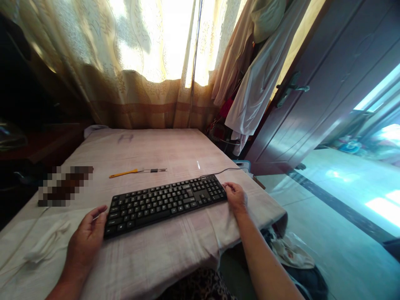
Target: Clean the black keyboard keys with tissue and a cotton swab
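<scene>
A black computer keyboard (165,205) lies at a slant across the cloth-covered table in front of me, its left end nearer to me. My left hand (87,235) is at its left end, thumb and fingers closed around the edge. At the opposite end, beside the number pad, my right hand (236,196) has its fingers bent in against the edge; the fingertips are partly hidden. A thin black cable (223,171) runs from the back of the keyboard to the right. Beyond the keyboard lies a thin brush-like tool with a yellow handle (123,173).
A pinkish checked cloth (162,146) covers the table. Left of the keyboard are a blurred-out item (65,186) and a bundled white cable (46,246). Curtains (140,96) hang behind. Hanging clothes (250,91) and an open door (300,83) stand at right.
</scene>
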Tool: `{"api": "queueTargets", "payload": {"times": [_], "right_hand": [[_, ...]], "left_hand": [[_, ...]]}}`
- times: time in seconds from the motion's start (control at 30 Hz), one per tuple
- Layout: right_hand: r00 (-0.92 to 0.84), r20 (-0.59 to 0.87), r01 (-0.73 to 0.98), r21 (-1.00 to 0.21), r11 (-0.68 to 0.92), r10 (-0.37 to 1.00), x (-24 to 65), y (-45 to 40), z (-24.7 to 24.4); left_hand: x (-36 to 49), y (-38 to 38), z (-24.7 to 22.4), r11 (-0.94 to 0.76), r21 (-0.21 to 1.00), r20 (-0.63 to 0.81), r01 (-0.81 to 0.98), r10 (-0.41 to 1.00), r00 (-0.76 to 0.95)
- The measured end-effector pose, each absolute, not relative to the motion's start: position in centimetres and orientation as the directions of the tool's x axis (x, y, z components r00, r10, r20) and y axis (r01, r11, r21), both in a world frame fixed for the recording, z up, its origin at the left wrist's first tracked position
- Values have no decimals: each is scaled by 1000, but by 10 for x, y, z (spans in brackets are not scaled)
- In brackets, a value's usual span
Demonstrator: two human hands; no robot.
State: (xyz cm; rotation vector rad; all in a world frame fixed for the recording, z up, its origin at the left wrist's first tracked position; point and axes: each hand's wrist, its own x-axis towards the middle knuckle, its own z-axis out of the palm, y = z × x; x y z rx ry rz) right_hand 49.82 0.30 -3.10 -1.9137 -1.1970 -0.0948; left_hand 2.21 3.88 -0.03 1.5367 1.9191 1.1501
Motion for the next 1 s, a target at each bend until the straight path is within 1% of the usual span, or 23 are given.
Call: {"api": "queueTargets", "payload": {"times": [0.07,0.3,0.73,1.0], "right_hand": [[520,481,788,-590,-178,706,495,0,-28],[408,491,875,-450,-177,770,479,-4,-15],[137,419,975,-219,-47,898,463,-6,10],[69,373,976,-218,15,925,444,-1,16]], "left_hand": [[23,36,2,83,804,128,589,943,-307],[25,35,6,95,805,118,586,942,-315],[22,36,1,114,844,78,525,941,-330],[18,37,-6,64,859,114,508,943,-312]]}}
